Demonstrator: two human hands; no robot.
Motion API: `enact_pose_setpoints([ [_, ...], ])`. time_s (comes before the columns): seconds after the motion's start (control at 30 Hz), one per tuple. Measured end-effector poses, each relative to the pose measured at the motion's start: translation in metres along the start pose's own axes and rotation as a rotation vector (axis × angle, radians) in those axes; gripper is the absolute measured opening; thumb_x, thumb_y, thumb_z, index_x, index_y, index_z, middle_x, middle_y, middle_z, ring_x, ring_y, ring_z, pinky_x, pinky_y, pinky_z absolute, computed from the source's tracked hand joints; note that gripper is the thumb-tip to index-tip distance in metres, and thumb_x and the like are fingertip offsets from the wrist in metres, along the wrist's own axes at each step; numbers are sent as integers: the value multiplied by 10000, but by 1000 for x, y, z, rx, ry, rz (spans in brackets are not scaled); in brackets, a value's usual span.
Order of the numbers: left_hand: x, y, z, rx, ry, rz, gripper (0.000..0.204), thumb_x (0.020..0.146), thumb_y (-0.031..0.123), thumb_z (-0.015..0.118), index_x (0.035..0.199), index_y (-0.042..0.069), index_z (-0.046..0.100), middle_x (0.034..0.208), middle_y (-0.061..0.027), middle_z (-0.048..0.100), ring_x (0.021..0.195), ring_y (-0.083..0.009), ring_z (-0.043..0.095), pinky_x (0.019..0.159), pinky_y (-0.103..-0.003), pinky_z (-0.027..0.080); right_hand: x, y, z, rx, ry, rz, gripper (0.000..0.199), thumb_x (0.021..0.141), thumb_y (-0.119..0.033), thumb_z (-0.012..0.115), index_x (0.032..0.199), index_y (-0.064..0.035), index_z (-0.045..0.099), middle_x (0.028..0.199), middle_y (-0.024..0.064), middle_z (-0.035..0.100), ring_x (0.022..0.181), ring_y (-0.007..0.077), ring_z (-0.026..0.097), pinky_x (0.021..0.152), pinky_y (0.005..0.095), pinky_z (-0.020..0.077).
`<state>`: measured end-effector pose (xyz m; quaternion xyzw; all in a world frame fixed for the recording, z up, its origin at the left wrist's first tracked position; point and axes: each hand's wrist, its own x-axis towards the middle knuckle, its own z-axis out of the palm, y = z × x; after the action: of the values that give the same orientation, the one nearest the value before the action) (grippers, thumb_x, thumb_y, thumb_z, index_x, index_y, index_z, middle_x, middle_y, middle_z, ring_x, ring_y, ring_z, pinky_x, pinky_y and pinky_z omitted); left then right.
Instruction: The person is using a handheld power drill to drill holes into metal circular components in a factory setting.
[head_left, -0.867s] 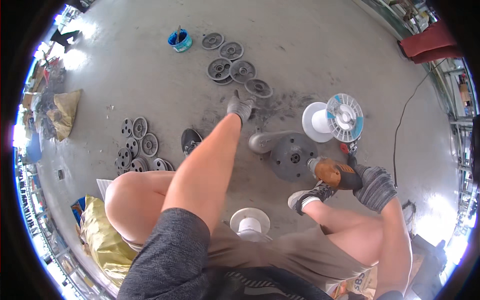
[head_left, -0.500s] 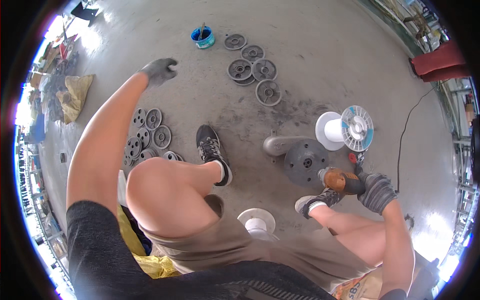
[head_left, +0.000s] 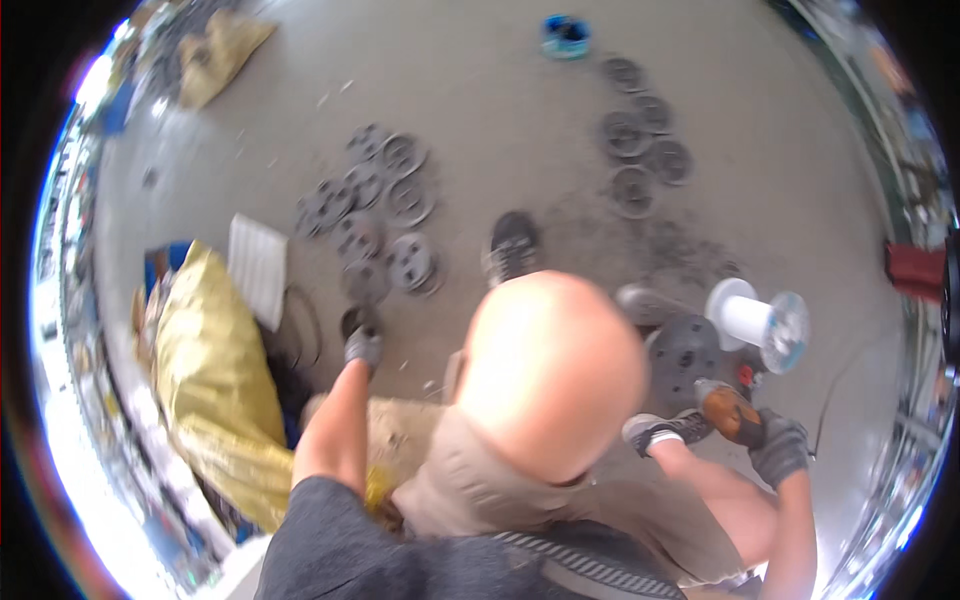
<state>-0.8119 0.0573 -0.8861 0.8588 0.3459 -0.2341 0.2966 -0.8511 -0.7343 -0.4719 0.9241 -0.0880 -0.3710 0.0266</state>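
Note:
A grey glove covers my left hand (head_left: 363, 346), which is low on the left beside a pile of grey discs (head_left: 408, 198) with holes. At its fingers is a small dark round thing (head_left: 357, 320); blur hides whether they grip it. My gloved right hand (head_left: 779, 450) is closed around the handle of an orange and black power drill (head_left: 733, 415). The drill's nose points at a dark grey round plate (head_left: 684, 350) with holes, in front of a grey metal base (head_left: 648, 305). A white spool (head_left: 742, 314) lies just beyond the plate.
Several grey wheels (head_left: 633, 192) lie on the floor farther off, near a blue tub (head_left: 566, 38). A yellow sack (head_left: 215, 350) and a white slatted panel (head_left: 258, 270) stand at my left. On the right runs a dark cable (head_left: 826, 400).
My view has swung left and down. My left hand has come back from its forward reach to the near side of the disc pile. My right hand still holds the drill by the plate.

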Motion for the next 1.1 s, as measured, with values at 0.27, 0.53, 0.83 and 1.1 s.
enact_pose_setpoints([
  [0.27, -14, 30, -1, 125, 295, -236, 394, 905, 234, 670, 1268, 88, 711, 1249, -195, 745, 1237, -386, 673, 1037, -453, 529, 15, -20, -17, -82, -40, 90, 509, 771, -73, 738, 1276, -93, 684, 1032, 217, 762, 993, 421, 727, 870, 465, 583],
  [0.53, 36, -34, 23, 201, 339, -375, 457, 907, 235, 661, 1297, -2, 677, 1244, -243, 736, 1241, -391, 677, 1025, -436, 537, 19, -8, -5, 34, 3, 67, 471, 779, -33, 721, 1246, -83, 696, 1032, 220, 760, 996, 413, 729, 854, 445, 582],
  [0.83, 32, -20, 16, 331, 315, -237, 413, 899, 214, 645, 1244, -4, 707, 1215, -265, 731, 1180, -414, 686, 971, -448, 553, 18, 12, 18, 228, 73, 107, 434, 788, -28, 699, 1220, -72, 702, 1018, 221, 756, 999, 425, 724, 866, 447, 579],
  [1.1, 58, 113, -6, -123, 293, 130, 578, 871, 315, 789, 1373, 82, 623, 1419, -263, 625, 1203, -455, 657, 1005, -503, 541, 32, -16, 12, 160, 98, 35, 463, 777, -51, 709, 1238, -96, 706, 1027, 234, 748, 1000, 441, 712, 874, 458, 576],
])
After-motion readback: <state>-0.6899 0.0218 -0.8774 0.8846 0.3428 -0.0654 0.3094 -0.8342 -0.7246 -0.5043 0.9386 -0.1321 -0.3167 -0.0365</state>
